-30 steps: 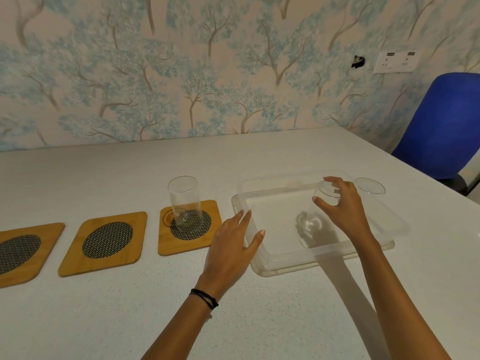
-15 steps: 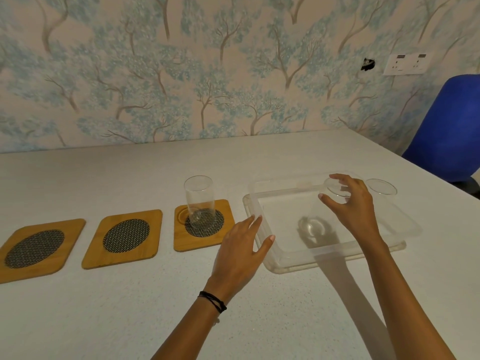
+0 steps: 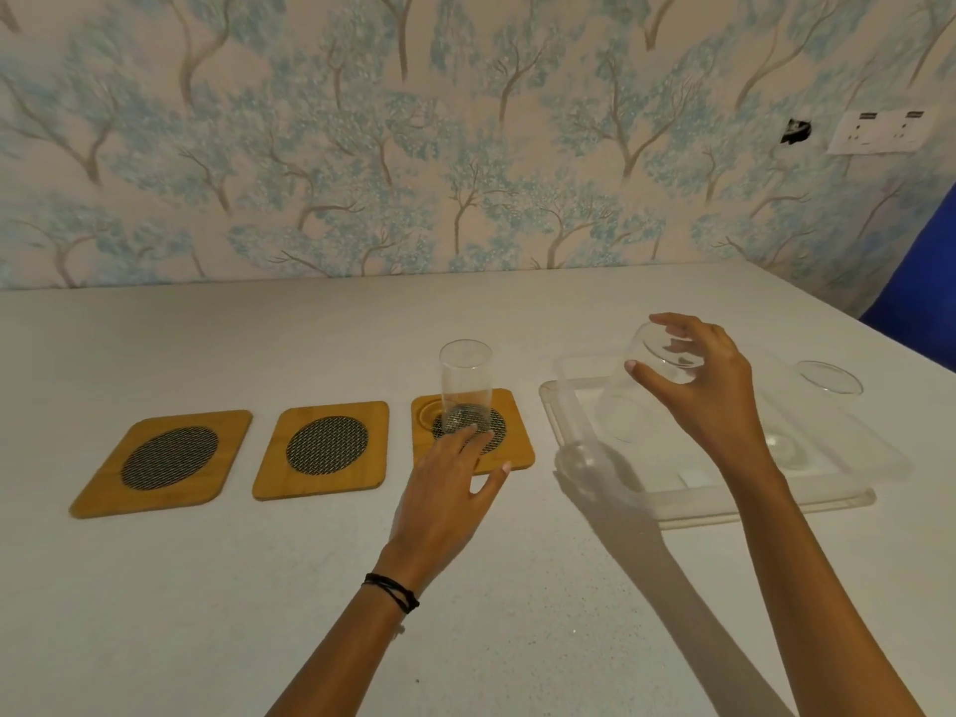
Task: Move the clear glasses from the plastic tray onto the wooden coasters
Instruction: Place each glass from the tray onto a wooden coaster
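Observation:
Three wooden coasters with dark mesh centres lie in a row: the left coaster [image 3: 165, 462], the middle coaster [image 3: 323, 447] and the right coaster [image 3: 517, 447]. A clear glass [image 3: 464, 385] stands upright on the right coaster. My right hand [image 3: 708, 395] grips a second clear glass [image 3: 654, 354] by its rim, lifted and tilted above the plastic tray [image 3: 724, 496]. A third glass [image 3: 825, 401] stands in the tray's far right part. My left hand [image 3: 450, 483] hovers open at the right coaster's front edge, fingers spread.
The white table [image 3: 258, 613] runs back to a wall with tree-pattern wallpaper. A blue chair [image 3: 915, 292] stands at the table's right edge. A white wall socket [image 3: 879, 130] sits high on the right.
My right hand has lifted its glass out of the tray and carried it up and leftward, tilting it. My left hand has shifted from the tray's corner over to the right coaster.

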The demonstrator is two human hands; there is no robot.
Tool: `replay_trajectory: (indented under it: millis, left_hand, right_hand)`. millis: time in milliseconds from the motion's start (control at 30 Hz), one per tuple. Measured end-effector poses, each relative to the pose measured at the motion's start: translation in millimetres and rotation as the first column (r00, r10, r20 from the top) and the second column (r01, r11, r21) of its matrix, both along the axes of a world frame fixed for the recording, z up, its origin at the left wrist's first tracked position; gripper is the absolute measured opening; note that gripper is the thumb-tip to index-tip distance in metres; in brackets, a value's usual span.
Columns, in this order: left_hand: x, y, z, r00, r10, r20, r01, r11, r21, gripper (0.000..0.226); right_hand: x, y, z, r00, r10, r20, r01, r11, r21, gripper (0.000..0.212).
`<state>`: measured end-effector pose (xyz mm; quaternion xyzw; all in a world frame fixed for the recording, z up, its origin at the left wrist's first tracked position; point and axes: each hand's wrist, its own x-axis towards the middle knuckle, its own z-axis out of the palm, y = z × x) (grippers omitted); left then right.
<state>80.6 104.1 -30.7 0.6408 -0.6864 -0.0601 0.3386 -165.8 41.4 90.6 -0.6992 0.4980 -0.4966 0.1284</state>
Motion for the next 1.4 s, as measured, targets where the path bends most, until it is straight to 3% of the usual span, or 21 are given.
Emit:
replay_trajectory:
  millis: [467,667,1000,1400]
  left_hand:
    - [131.7,41.1,-3.5,0.976,0.219,0.011,-0.219,0.975,0.033,0.044]
    - [176.9,56.6,-12.4,0.949,0.299,0.097,-0.304,0.952,0.041,0.044]
    - [194.2,57.3,-19.7,0.949,0.281,0.144,-0.288,0.957,0.03,0.044]
    - [186.4,51.5,-27.2,0.936,0.271,0.225,-0.296,0.952,0.082,0.047]
  right_hand:
    - [97.9,19.1,-7.6,0.973,0.23,-0.034,-0.226,0.969,0.096,0.054]
    - [143.9,22.4,-14.1,0.946,0.322,-0.036,-0.314,0.939,0.138,0.053]
    - [221.3,20.1,-19.8,0.893,0.445,-0.074,-0.428,0.888,0.168,0.051]
    - [283.1,3.5,-36.6,0.871,0.478,-0.111,-0.453,0.871,0.191,0.052]
